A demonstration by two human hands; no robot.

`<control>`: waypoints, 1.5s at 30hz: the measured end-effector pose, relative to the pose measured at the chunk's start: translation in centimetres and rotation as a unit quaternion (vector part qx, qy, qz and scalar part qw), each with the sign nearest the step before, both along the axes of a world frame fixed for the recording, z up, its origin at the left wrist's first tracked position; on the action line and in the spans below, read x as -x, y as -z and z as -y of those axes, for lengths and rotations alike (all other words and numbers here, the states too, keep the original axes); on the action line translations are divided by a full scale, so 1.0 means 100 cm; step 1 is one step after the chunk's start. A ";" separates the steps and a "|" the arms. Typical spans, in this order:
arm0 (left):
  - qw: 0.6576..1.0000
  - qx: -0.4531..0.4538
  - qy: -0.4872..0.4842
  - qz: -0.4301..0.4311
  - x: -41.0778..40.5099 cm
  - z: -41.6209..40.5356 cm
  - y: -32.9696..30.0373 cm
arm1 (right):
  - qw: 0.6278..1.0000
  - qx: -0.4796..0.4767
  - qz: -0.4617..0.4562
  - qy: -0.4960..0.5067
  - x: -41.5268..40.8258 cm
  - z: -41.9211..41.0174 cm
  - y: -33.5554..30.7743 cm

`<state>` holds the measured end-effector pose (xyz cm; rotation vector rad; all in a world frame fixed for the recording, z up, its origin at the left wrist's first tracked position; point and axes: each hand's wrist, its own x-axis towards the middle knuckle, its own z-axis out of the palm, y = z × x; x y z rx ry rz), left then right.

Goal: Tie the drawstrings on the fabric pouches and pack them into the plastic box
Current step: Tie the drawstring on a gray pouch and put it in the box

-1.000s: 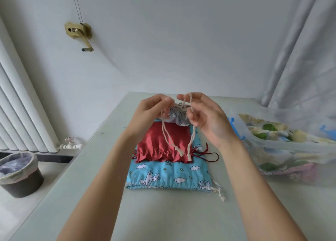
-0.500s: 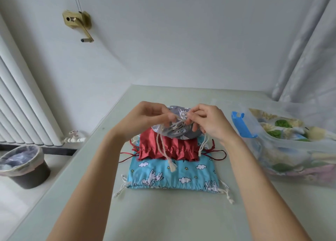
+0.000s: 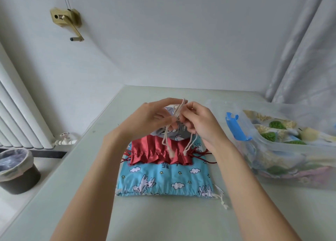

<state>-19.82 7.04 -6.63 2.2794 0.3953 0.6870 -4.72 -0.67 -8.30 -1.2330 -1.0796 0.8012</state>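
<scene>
A lined bin (image 3: 17, 170) sits on the floor at far left, below a radiator (image 3: 21, 117). At centre, above the table (image 3: 163, 219), the left hand (image 3: 151, 120) & right hand (image 3: 198, 124) each pinch the cream cords (image 3: 177, 111) of a grey pouch (image 3: 172, 134), held over a red pouch (image 3: 160, 151) lying atop a blue pouch (image 3: 163, 179). At right, the clear box (image 3: 291, 150) w/ blue clip holds packed pouches.

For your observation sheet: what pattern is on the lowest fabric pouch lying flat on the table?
Blue fabric pouch: white clouds, rabbits, yellow stars; head view.
</scene>
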 end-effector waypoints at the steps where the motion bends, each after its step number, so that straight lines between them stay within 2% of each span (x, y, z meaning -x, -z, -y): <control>1: 1.000 -0.021 -0.008 -0.013 0.001 -0.001 0.000 | 1.000 -0.001 -0.010 -0.025 0.000 0.000 -0.001; 4: 0.996 -0.070 -0.019 -0.042 0.002 -0.002 0.001 | 0.995 -0.001 -0.010 -0.095 -0.003 0.001 0.002; 7: 0.993 -0.103 -0.015 -0.063 0.003 -0.002 -0.001 | 0.992 0.000 0.031 -0.124 -0.004 0.002 0.005; 11: 0.989 -0.136 -0.041 -0.050 0.003 0.000 -0.003 | 0.996 -0.029 0.068 -0.041 -0.002 0.000 0.004; 16: 0.975 -0.109 -0.158 0.114 0.007 -0.008 -0.005 | 0.999 -0.017 0.031 -0.014 -0.010 0.002 0.001; 22: 0.977 -0.157 -0.131 0.069 -0.005 -0.006 0.000 | 0.999 -0.015 0.022 -0.038 -0.006 0.003 -0.003; 27: 0.963 -0.198 -0.170 0.067 -0.009 -0.006 0.004 | 0.998 0.001 0.066 0.001 -0.003 0.001 -0.002; 29: 0.970 -0.150 -0.170 0.088 -0.011 -0.005 0.004 | 0.998 0.002 0.069 0.004 -0.002 0.000 0.000; 32: 0.984 -0.023 -0.124 0.130 -0.012 -0.003 0.005 | 1.000 -0.007 0.028 -0.011 -0.003 0.001 -0.001; 34: 0.987 0.031 -0.097 0.125 -0.011 -0.002 0.006 | 1.000 -0.015 0.008 -0.008 -0.005 0.003 -0.002; 38: 0.990 -0.019 -0.118 0.079 -0.018 -0.002 0.014 | 1.000 -0.021 -0.014 -0.016 -0.004 0.004 -0.005; 41: 0.982 -0.056 -0.145 0.107 -0.020 -0.001 0.015 | 0.999 -0.028 -0.007 -0.023 -0.004 0.004 -0.006; 45: 0.975 -0.054 -0.152 0.154 -0.016 0.002 0.009 | 0.997 -0.045 -0.012 -0.056 -0.009 0.006 -0.008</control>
